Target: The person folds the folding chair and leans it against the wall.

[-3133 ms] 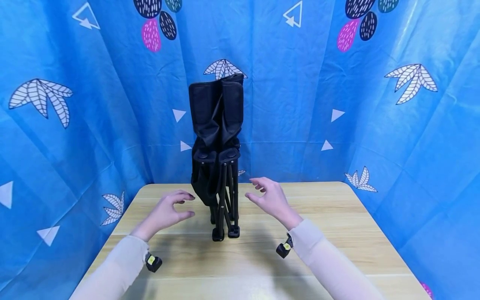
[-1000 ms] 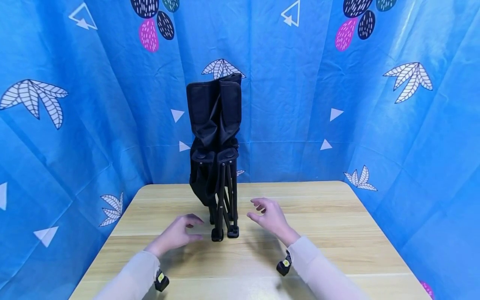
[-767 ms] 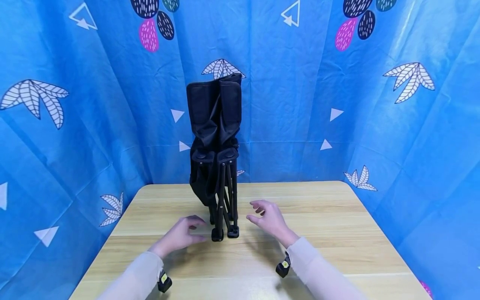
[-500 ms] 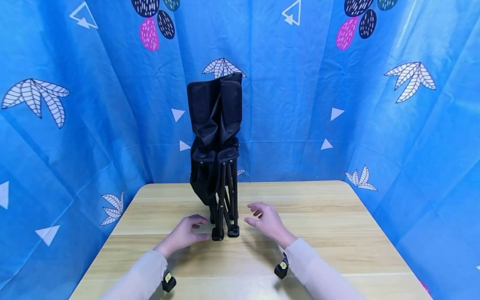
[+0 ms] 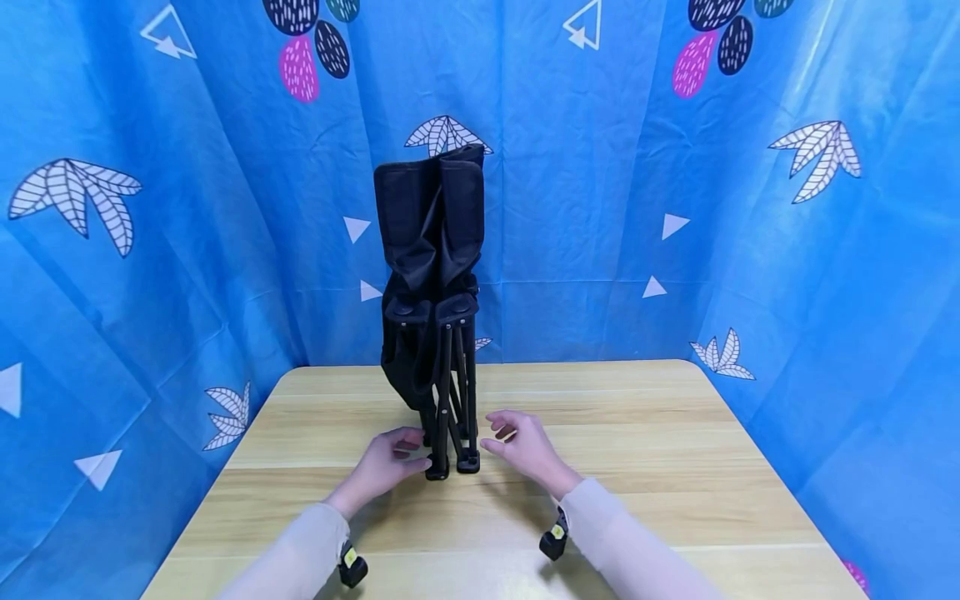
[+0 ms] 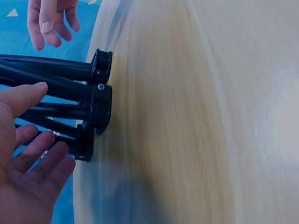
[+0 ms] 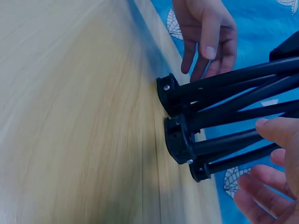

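Note:
A black folding camp chair [image 5: 429, 229], folded up, stands upright on the wooden table [image 5: 615, 417]. Fabric hangs over its upper part, and thin dark legs [image 5: 444, 392] end in plastic feet [image 7: 176, 140]. Just left of the lower legs is my left hand [image 5: 385, 465], thumb and fingers parted, its fingertips right at the nearest leg. On the other side my right hand [image 5: 522, 444] is held a little apart from the legs, fingers loosely bent. Both wrist views show the leg ends [image 6: 100, 109] lying between the two hands, with neither gripping them.
A blue patterned curtain [image 5: 570, 208] hangs behind the table and along both sides. The table's far edge runs a short way behind the chair. A small black camera is strapped to each wrist.
Both hands have come down and inward toward the chair's lower legs, the left moving right and the right moving left. The chair stands where it was.

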Demonstrator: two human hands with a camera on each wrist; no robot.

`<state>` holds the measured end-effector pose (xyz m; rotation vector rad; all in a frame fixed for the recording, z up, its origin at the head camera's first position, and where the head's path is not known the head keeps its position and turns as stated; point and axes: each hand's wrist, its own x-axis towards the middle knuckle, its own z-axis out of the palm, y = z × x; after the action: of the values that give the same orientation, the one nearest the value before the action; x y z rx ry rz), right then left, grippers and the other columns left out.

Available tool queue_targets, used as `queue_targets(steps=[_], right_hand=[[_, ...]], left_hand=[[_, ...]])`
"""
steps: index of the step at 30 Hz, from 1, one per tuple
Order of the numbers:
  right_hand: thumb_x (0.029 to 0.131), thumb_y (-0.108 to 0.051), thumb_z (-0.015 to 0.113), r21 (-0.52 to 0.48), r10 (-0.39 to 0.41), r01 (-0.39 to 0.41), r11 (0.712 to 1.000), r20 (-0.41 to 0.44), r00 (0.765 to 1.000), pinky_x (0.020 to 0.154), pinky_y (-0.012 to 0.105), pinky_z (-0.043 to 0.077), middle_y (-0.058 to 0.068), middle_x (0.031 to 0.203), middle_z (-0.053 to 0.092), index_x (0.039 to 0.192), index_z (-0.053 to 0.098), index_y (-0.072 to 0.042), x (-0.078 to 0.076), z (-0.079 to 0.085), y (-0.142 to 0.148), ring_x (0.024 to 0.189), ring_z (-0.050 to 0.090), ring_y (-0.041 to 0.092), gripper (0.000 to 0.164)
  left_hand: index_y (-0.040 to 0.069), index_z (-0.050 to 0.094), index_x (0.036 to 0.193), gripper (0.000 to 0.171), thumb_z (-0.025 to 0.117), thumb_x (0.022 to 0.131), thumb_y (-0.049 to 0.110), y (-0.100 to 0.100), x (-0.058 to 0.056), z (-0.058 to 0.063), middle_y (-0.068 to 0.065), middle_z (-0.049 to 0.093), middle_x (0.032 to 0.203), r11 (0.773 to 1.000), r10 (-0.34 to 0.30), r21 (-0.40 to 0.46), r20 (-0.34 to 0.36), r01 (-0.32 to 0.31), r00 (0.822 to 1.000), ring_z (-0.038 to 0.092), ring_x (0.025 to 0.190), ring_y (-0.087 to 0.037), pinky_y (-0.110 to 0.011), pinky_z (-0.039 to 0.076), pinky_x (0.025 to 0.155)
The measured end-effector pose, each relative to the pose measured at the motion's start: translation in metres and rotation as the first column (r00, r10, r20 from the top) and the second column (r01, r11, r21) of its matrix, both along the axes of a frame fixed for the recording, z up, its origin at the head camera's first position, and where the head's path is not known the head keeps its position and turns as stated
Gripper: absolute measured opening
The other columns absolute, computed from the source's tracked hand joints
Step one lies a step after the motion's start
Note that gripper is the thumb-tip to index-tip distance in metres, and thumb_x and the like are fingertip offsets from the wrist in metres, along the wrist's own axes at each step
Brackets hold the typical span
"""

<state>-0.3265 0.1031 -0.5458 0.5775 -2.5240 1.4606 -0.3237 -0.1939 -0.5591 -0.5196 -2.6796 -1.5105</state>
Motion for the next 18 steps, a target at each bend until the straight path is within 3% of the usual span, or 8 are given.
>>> queue_targets(steps=[8, 12, 18], right_hand=[[0.091, -0.010, 0.086, -0.061, 0.006, -0.005, 0.998, 0.023, 1.000, 0.085, 0.030, 0.065, 0.025, 0.112, 0.077, 0.130, 0.072, 0.006, -0.004, -0.005, -0.009, 0.096, 0.077, 0.028, 0.044], [0.092, -0.008, 0.085, -0.084, 0.001, 0.001, 0.996, 0.028, 1.000, 0.087, 0.033, 0.066, 0.029, 0.114, 0.076, 0.130, 0.071, 0.007, -0.004, -0.004, -0.014, 0.098, 0.077, 0.032, 0.043], [0.092, -0.006, 0.084, -0.108, -0.003, 0.007, 0.994, 0.030, 1.000, 0.087, 0.034, 0.066, 0.024, 0.109, 0.078, 0.129, 0.071, 0.008, -0.005, -0.001, -0.022, 0.099, 0.078, 0.035, 0.041]], left_hand=[[-0.004, 0.069, 0.135, 0.054, 0.091, 0.089, 0.016, 0.014, 0.001, -0.003, -0.018, 0.076, 0.122, 0.999, 0.039, 0.033, -0.007, -0.038, 0.999, 0.075, 0.113, -0.037, -0.044, 0.064, 0.095], [-0.003, 0.070, 0.130, 0.050, 0.092, 0.088, 0.014, 0.019, 0.000, -0.004, -0.016, 0.077, 0.116, 0.997, 0.044, 0.068, -0.037, -0.041, 0.998, 0.077, 0.107, -0.033, -0.037, 0.065, 0.090], [0.001, 0.073, 0.122, 0.040, 0.091, 0.087, 0.009, 0.026, 0.003, -0.004, -0.011, 0.077, 0.109, 0.992, 0.052, 0.119, -0.076, -0.043, 0.996, 0.078, 0.100, -0.027, -0.029, 0.064, 0.088]])
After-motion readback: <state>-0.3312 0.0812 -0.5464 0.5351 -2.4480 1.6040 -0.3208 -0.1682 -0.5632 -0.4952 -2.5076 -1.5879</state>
